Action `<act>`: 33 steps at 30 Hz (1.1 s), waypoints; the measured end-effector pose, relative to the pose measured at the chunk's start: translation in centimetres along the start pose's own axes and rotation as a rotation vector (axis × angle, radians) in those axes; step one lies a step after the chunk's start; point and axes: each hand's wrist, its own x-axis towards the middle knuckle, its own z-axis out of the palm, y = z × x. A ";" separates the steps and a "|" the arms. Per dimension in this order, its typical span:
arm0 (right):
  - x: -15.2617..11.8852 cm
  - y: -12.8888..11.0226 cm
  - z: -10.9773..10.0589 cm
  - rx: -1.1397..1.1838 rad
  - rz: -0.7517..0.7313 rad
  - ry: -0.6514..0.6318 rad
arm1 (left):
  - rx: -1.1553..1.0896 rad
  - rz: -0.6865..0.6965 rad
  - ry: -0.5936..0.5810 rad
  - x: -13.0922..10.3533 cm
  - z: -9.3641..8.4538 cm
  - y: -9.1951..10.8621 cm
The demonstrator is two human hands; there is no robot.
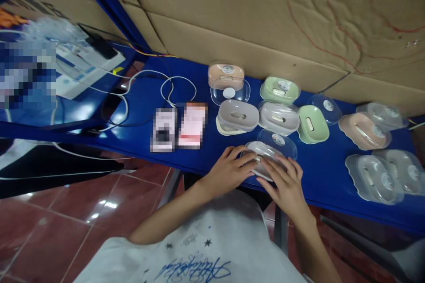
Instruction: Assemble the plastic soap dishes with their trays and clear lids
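Note:
Near the front edge of the blue table lies a pale grey-lilac oval dish with a small light piece at its middle. My left hand reaches over its left side, fingers closed around the rim and the light piece. From the right, my right hand rests over the dish, its fingers stretched out and the thumb below the rim. Just behind the dish is a clear lid with a round sticker. Further back stand a grey dish, a lidded grey dish and a green dish.
At the back are a lidded peach dish and a lidded green dish. More dishes, peach and grey, sit right. Two blurred-out phone-like objects lie left, beside white cables. Cardboard stands behind the table.

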 end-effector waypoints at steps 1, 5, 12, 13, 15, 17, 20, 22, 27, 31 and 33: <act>0.1 -0.2 0.1 -0.006 0.002 -0.012 | -0.002 -0.003 0.009 -0.1 -0.1 -0.1; 0.5 -0.6 0.3 0.010 -0.003 -0.021 | -0.027 -0.012 0.043 -0.5 -0.2 -0.4; 0.5 -0.5 0.5 0.044 -0.017 0.013 | -0.107 -0.072 0.247 -1.4 0.3 0.0; 0.4 -0.4 0.5 0.048 -0.014 0.030 | -0.110 -0.083 0.292 -1.6 0.4 0.2; 0.1 0.0 0.4 0.050 0.004 0.072 | -0.111 -0.077 0.326 -2.0 0.6 0.6; -0.3 0.5 0.2 0.027 0.031 0.124 | -0.102 -0.035 0.260 -2.2 0.8 0.8; -1.1 1.5 -0.1 -0.053 0.063 0.198 | -0.073 0.010 0.105 -2.3 0.9 0.8; -1.6 2.1 -0.2 -0.106 0.075 0.213 | -0.049 -0.004 0.053 -2.0 1.0 0.8; -2.4 2.8 -0.9 -0.094 0.063 0.248 | 0.037 -0.078 0.069 -0.9 1.2 0.7; -0.6 4.1 -3.0 0.011 0.008 0.311 | -0.041 -0.063 0.186 -0.3 -0.7 -1.5; 2.2 5.8 -4.4 0.027 -0.008 0.313 | -0.010 -0.084 0.278 0.4 -2.9 -4.4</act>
